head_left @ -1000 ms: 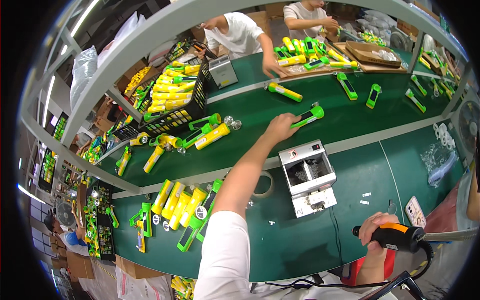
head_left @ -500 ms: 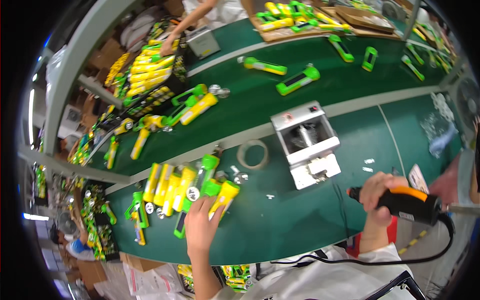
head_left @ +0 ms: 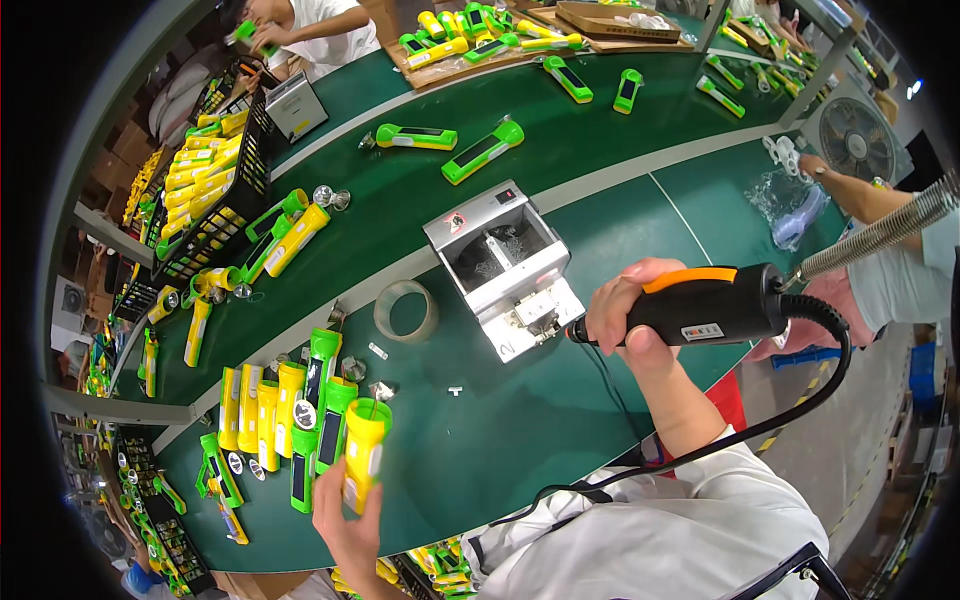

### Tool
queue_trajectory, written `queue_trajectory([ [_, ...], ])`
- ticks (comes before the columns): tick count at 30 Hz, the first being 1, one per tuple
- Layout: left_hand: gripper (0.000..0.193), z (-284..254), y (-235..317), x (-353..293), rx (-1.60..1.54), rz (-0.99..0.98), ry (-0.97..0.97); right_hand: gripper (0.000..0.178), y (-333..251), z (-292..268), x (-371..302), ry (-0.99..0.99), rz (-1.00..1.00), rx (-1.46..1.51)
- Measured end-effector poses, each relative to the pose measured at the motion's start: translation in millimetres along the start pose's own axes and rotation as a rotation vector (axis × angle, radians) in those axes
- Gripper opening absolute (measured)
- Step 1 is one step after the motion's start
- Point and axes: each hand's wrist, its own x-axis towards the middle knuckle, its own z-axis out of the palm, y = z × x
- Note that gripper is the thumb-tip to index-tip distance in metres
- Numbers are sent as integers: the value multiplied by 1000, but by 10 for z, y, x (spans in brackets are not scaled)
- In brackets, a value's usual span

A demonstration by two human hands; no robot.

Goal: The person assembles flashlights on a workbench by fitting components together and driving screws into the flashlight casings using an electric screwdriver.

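My left hand (head_left: 343, 518) grips a yellow flashlight body (head_left: 366, 432) near its lower end, the wide end upward with a reflector piece (head_left: 381, 391) at it. My right hand (head_left: 632, 312) is wrapped round a black electric screwdriver (head_left: 712, 303) with an orange lever, held level and pointing left. Its tip is at the front of a silver screw feeder box (head_left: 497, 262), close to the small metal outlet (head_left: 541, 314); whether it touches I cannot tell. Left of my left hand stands a row of yellow flashlight bodies (head_left: 266, 418) and green ones (head_left: 333, 425).
A tape roll (head_left: 405, 310) lies beside the feeder. Green-and-yellow flashlights (head_left: 483, 150) lie along the belt behind, near a black crate (head_left: 215, 215). A coil spring (head_left: 880, 228) and cable hang from the screwdriver. A co-worker (head_left: 320, 35) sits across; another person's arm (head_left: 860, 190) reaches in at right.
My left hand has lifted a yellow flashlight body out of the row. My right hand has brought the screwdriver to the feeder's front. The whole view has shifted.
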Motion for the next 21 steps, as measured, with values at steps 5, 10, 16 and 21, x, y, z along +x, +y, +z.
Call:
queue_trajectory([
  [5,48,190,283,35,-463,59,-388,58,-22,158,61,12,45,-41],
  [10,27,879,653,306,-586,-119,-725,58,81,139,54,18,66,-58],
  [16,22,1268,665,258,-399,-9,-421,52,231,123,13,6,42,-48],
  [21,23,1447,565,191,-144,266,-70,49,273,129,15,-83,20,-41],
])
